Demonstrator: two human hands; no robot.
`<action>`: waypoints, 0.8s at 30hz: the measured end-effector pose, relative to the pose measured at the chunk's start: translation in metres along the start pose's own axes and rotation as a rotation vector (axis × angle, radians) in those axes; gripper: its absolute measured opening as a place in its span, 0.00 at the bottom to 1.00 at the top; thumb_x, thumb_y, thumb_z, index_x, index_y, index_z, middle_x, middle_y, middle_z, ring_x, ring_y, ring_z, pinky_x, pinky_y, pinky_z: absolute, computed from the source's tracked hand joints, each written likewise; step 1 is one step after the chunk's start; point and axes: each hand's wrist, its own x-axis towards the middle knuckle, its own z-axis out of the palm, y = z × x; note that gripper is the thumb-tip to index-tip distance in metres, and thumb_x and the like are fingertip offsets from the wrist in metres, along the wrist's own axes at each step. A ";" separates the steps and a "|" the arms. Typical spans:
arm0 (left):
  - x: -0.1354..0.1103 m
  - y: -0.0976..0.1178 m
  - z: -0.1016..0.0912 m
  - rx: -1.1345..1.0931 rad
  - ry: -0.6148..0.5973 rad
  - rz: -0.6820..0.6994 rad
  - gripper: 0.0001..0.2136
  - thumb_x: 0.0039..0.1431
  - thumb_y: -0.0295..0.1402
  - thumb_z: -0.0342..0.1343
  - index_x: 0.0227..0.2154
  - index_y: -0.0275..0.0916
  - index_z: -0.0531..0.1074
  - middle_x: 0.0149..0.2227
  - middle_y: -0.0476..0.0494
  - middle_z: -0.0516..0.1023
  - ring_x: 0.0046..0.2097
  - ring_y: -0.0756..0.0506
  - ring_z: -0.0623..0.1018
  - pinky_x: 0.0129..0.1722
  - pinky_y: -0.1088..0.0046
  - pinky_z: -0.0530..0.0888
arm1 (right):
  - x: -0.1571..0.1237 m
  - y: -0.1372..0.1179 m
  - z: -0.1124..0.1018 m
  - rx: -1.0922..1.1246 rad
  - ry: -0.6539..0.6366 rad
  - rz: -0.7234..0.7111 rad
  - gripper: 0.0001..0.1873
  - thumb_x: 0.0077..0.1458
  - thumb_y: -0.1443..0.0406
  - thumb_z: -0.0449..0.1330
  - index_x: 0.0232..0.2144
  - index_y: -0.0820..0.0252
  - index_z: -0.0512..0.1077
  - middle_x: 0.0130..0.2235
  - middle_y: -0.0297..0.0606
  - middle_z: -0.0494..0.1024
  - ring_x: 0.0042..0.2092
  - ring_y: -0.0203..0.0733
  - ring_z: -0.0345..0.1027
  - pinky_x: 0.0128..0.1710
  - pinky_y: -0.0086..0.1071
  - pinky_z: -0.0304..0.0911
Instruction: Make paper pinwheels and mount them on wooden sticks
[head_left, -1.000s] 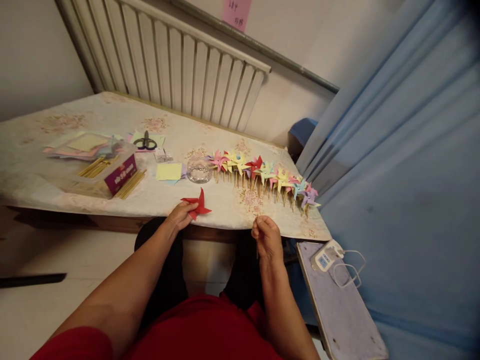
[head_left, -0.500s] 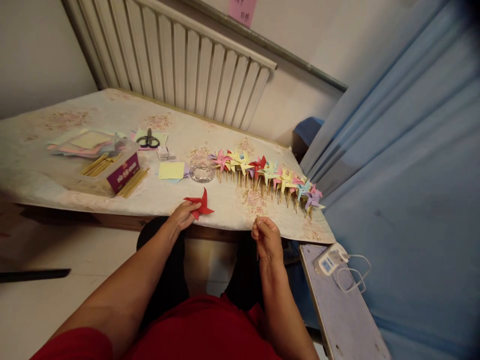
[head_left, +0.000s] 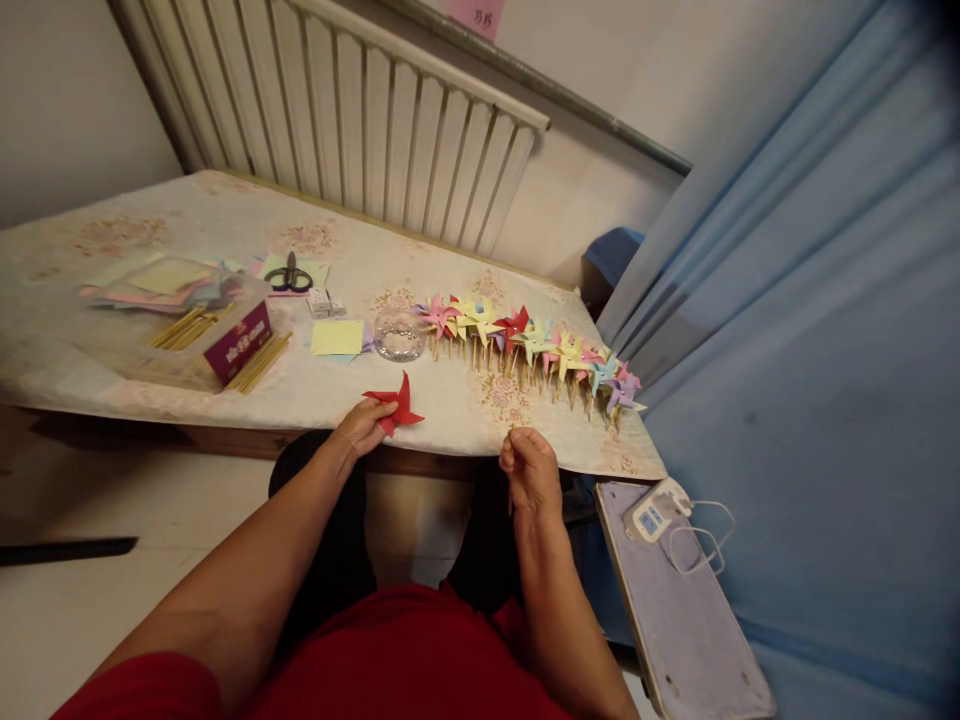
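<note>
Between thumb and fingers, my left hand [head_left: 361, 428] pinches a red paper pinwheel [head_left: 403, 404] just over the table's front edge. My right hand [head_left: 532, 466] is closed around a thin wooden stick [head_left: 511, 502], whose lower end shows below the fingers. The two hands are apart, and so are pinwheel and stick. Behind my right hand stands a row of finished paper pinwheels [head_left: 534, 338] on sticks, in pink, yellow, red, blue and purple. A round clear dish [head_left: 399, 336] of small shiny pieces lies beyond the red pinwheel.
To the left, a clear plastic box [head_left: 176, 360] holds sticks, with loose sticks [head_left: 259, 364] beside it. Black scissors [head_left: 290, 276], yellow paper squares [head_left: 337, 337] and small boxes [head_left: 325, 302] lie near. A white power adapter [head_left: 658, 510] sits on a bench [head_left: 697, 620] at right.
The view has shifted slightly. Both hands keep their grips, with the pinwheel and stick in almost the same places.
</note>
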 end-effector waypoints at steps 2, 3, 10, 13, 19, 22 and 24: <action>-0.001 0.000 0.000 -0.002 -0.003 0.005 0.07 0.48 0.17 0.66 0.32 0.28 0.78 0.32 0.38 0.84 0.32 0.46 0.83 0.46 0.66 0.80 | -0.001 -0.002 0.002 0.005 0.003 0.000 0.14 0.39 0.60 0.70 0.21 0.60 0.69 0.18 0.27 0.69 0.17 0.27 0.54 0.18 0.24 0.48; -0.001 0.001 0.001 -0.004 -0.002 0.005 0.08 0.48 0.17 0.66 0.32 0.28 0.78 0.32 0.38 0.84 0.32 0.46 0.83 0.46 0.67 0.81 | -0.001 -0.002 0.003 0.008 0.005 -0.001 0.13 0.39 0.60 0.70 0.22 0.60 0.70 0.18 0.27 0.69 0.18 0.27 0.55 0.18 0.24 0.48; -0.003 0.003 0.004 -0.018 0.030 -0.005 0.09 0.46 0.16 0.66 0.33 0.26 0.78 0.33 0.35 0.84 0.33 0.45 0.83 0.41 0.70 0.81 | -0.004 -0.008 0.009 0.015 0.002 -0.006 0.12 0.40 0.61 0.68 0.22 0.60 0.70 0.18 0.28 0.69 0.18 0.27 0.54 0.18 0.25 0.47; -0.002 0.003 0.003 -0.006 0.021 -0.009 0.09 0.46 0.16 0.66 0.33 0.26 0.78 0.33 0.35 0.84 0.33 0.45 0.83 0.40 0.70 0.81 | -0.005 -0.009 0.010 0.020 0.006 -0.015 0.13 0.40 0.60 0.68 0.21 0.59 0.69 0.16 0.27 0.67 0.17 0.27 0.53 0.18 0.25 0.46; 0.004 0.000 -0.003 0.003 0.013 -0.001 0.07 0.48 0.16 0.64 0.32 0.26 0.78 0.31 0.36 0.83 0.31 0.47 0.83 0.37 0.73 0.81 | -0.007 -0.013 0.012 0.050 0.019 -0.008 0.10 0.36 0.63 0.68 0.23 0.60 0.71 0.19 0.29 0.72 0.18 0.28 0.57 0.19 0.25 0.50; 0.004 0.000 -0.003 0.008 0.004 0.001 0.07 0.49 0.16 0.63 0.32 0.26 0.78 0.31 0.36 0.83 0.31 0.47 0.83 0.37 0.73 0.81 | -0.006 -0.014 0.012 0.066 0.034 -0.003 0.11 0.35 0.65 0.68 0.24 0.60 0.72 0.20 0.30 0.74 0.19 0.29 0.59 0.19 0.25 0.51; 0.003 0.001 -0.002 0.010 0.001 -0.001 0.07 0.49 0.16 0.63 0.31 0.27 0.78 0.32 0.36 0.84 0.31 0.46 0.83 0.38 0.73 0.81 | -0.006 -0.014 0.012 0.067 0.030 0.004 0.11 0.36 0.64 0.68 0.25 0.60 0.71 0.20 0.30 0.73 0.19 0.29 0.59 0.18 0.25 0.50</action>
